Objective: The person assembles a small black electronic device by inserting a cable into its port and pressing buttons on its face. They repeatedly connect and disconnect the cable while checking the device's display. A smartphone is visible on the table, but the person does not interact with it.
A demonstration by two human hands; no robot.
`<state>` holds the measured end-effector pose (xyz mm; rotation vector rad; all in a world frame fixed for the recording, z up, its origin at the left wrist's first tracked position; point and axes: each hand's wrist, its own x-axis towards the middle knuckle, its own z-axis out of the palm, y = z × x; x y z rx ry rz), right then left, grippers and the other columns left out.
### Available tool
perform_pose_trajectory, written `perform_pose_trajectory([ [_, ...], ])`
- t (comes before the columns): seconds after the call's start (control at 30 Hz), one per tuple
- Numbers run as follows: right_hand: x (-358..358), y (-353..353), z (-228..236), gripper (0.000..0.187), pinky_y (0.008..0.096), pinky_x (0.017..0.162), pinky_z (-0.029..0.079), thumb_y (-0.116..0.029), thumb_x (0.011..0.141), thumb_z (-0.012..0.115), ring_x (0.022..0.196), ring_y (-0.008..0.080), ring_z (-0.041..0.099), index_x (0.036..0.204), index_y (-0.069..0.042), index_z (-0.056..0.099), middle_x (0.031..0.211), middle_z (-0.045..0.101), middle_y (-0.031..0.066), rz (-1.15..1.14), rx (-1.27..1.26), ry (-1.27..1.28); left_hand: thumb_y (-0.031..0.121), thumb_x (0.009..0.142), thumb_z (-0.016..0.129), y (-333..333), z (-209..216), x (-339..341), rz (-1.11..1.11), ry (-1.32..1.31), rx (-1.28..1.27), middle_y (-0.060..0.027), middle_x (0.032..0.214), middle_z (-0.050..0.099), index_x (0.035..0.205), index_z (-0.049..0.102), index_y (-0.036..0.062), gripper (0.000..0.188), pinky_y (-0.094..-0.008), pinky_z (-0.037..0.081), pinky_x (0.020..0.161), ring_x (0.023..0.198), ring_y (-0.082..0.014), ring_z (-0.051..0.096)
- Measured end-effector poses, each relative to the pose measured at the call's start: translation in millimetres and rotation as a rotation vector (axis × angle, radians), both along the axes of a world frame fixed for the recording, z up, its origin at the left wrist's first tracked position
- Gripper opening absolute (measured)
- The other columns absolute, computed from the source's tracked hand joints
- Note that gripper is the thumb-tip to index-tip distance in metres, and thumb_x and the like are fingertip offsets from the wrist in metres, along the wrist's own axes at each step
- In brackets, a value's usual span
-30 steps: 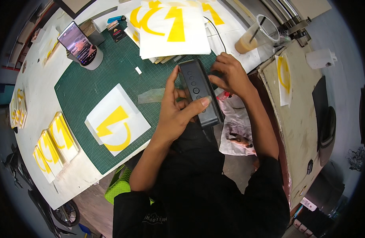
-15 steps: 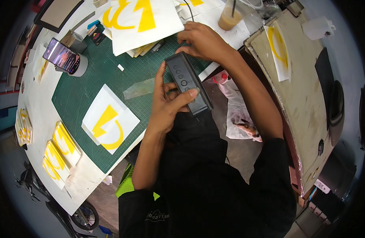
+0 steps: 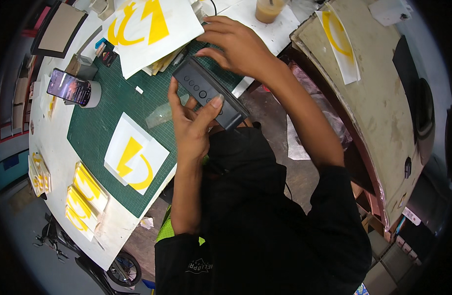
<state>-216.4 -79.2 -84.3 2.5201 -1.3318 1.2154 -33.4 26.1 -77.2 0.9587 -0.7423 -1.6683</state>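
Left hand (image 3: 190, 132): fingers gripped the black box (image 3: 212, 85).
Right hand (image 3: 237, 46): fingers parted, just beside the paper stack (image 3: 183, 24).
Green mat (image 3: 90, 130): lay under a yellow-marked sheet (image 3: 137, 133).

Loose sheet (image 3: 137, 153) on cutting mat (image 3: 90, 128), left of speaker (image 3: 206, 84)

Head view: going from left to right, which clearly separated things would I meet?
Propped smartphone, lower white sheet with yellow bolt, black speaker-like device, plastic cup of brown drink, yellow-marked paper strip, white plastic container.
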Motion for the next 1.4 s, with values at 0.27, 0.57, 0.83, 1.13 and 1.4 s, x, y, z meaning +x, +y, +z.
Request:
perform_pose_trajectory([
  [0.27,-10,104,5,0.027,0.0365,0.086,0.054,-0.018,0.102,0.058,0.097,0.0302,0.071,0.110,0.004,0.071,0.106,0.072,0.0210,-0.008,0.490,-0.711,-0.001,0.088,0.072,-8,-6,-10,0.151,0.034,0.042,-0.0184,0.125,0.058,0.159,0.009,0.0108,0.095,-0.0373,0.060,0.087,0.106,-0.0230,0.066],
  [0.57,3,141,-4,0.055,0.0339,0.078,0.053,-0.044,0.108,0.045,0.088,0.0204,0.067,0.123,0.007,0.061,0.095,0.068,0.0141,-0.154,0.953,-1.151,0.010,0.093,0.067,-16,-28,-17,0.123,-0.010,-0.089,-0.0109,0.128,0.056,0.147,0.032,0.0145,0.065,-0.0468,0.054,0.098,0.117,-0.0252,0.062],
  [0.83,-10,121,-11,0.065,0.0285,0.071,0.050,-0.055,0.103,0.053,0.081,0.0143,0.062,0.117,0.008,0.063,0.089,0.066,0.0113,-0.085,1.022,-1.192,0.008,0.089,0.076,-22,-9,-39,0.136,-0.049,0.029,-0.0189,0.119,0.059,0.159,-0.002,0.0080,0.105,-0.0520,0.060,0.089,0.104,-0.0257,0.066],
  [1.13,-13,110,-11,0.056,0.0269,0.064,0.052,-0.041,0.090,0.077,0.074,0.0147,0.067,0.107,0.012,0.066,0.083,0.071,0.0139,-0.119,0.985,-1.230,0.013,0.095,0.067,-36,-23,-48,0.133,-0.136,-0.079,-0.0105,0.120,0.061,0.141,0.037,0.0106,0.054,-0.0381,0.054,0.097,0.109,-0.0213,0.064],
  [1.4,-9,106,-19,0.047,0.0205,0.060,0.048,-0.025,0.088,0.082,0.070,0.0062,0.062,0.112,0.012,0.064,0.082,0.068,0.0069,-0.122,0.987,-1.323,0.016,0.093,0.075,-70,-22,-21,0.087,-0.426,-0.059,-0.0136,0.116,0.065,0.124,0.055,0.0005,0.040,-0.0350,0.052,0.095,0.111,-0.0210,0.063],
])
